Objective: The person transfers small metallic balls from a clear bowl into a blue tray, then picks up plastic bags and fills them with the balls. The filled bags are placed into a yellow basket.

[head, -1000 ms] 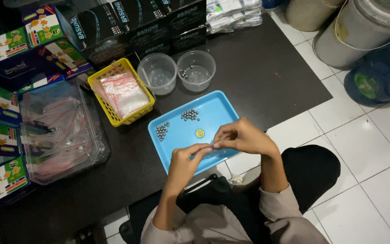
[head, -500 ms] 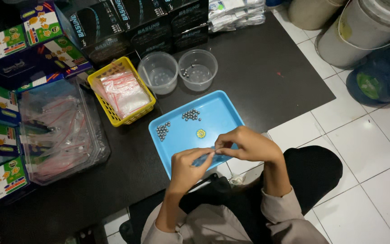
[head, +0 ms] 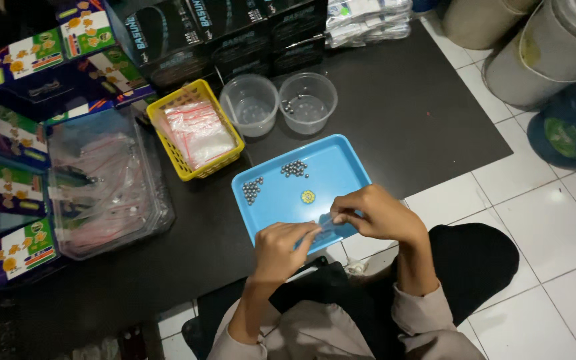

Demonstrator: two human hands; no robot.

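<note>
My left hand (head: pixel 281 250) and my right hand (head: pixel 376 213) meet over the near edge of a blue tray (head: pixel 341 170). Between their fingertips they pinch a small clear plastic bag (head: pixel 327 225). On the tray lie two clusters of small dark metal balls (head: pixel 294 169) (head: pixel 252 190) and a small yellow round piece (head: pixel 308 197). The bag's contents are too small to tell.
A yellow basket (head: pixel 168 143) of small zip bags sits left of the tray. Two clear round tubs (head: pixel 251 103) (head: pixel 308 100) stand behind it. A large clear bin (head: pixel 101 183) of bags, colourful boxes (head: pixel 8 60), black cartons (head: pixel 235 30) and grey drums (head: pixel 541 53) ring the dark mat.
Both hands have slid slightly toward me and closer together at the tray's near edge, still working the small bag. The tray and its contents have not moved.
</note>
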